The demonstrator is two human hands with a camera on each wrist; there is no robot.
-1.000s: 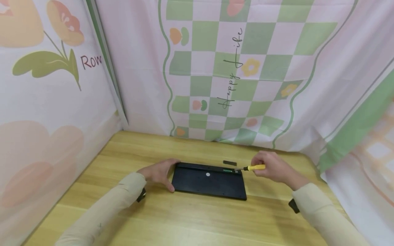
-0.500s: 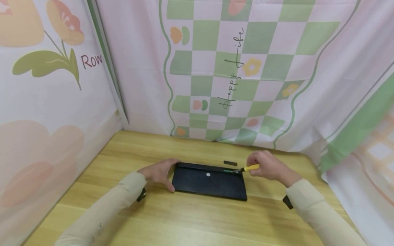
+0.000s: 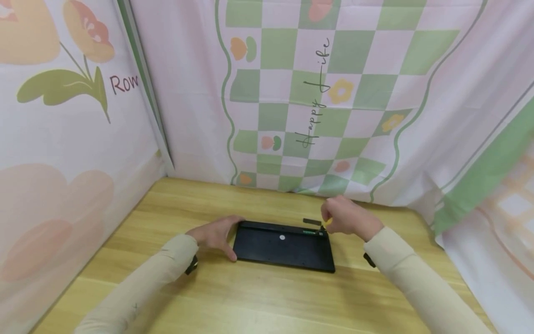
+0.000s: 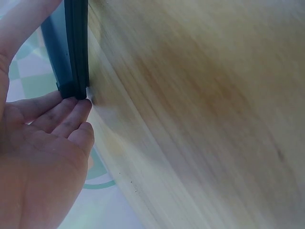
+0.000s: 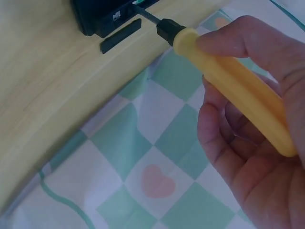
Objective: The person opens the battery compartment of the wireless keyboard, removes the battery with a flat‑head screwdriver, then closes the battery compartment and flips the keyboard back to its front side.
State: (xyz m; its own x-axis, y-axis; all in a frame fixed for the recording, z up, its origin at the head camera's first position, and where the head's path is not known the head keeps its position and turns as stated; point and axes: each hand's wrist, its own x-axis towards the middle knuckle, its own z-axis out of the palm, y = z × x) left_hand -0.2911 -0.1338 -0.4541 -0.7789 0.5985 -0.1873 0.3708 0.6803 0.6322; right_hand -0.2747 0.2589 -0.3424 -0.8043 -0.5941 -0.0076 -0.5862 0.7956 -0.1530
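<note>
A flat black rectangular device [image 3: 275, 253] lies on the table, a raised strip along its far edge. My left hand [image 3: 214, 235] holds its left end, with the thumb at the near corner and fingers at the far one; in the left wrist view those fingers lie nearly straight against the end. My right hand [image 3: 350, 217] grips a yellow-handled screwdriver [image 5: 238, 90]. Its metal tip reaches an opening in the strip's right part, where something green [image 3: 309, 232] shows. In the head view the hand hides most of the handle. Behind the opening lies a small dark cover strip [image 5: 121, 36].
The wooden table [image 3: 250, 297] extends in front of and around the device. A checked green-and-white curtain [image 3: 292, 111] hangs along its back edge. At the left stands a flower-printed cloth wall [image 3: 62, 139], with more cloth to the right.
My right hand has moved left with the screwdriver, and now covers most of the yellow handle in the head view. The left hand and the device have stayed put.
</note>
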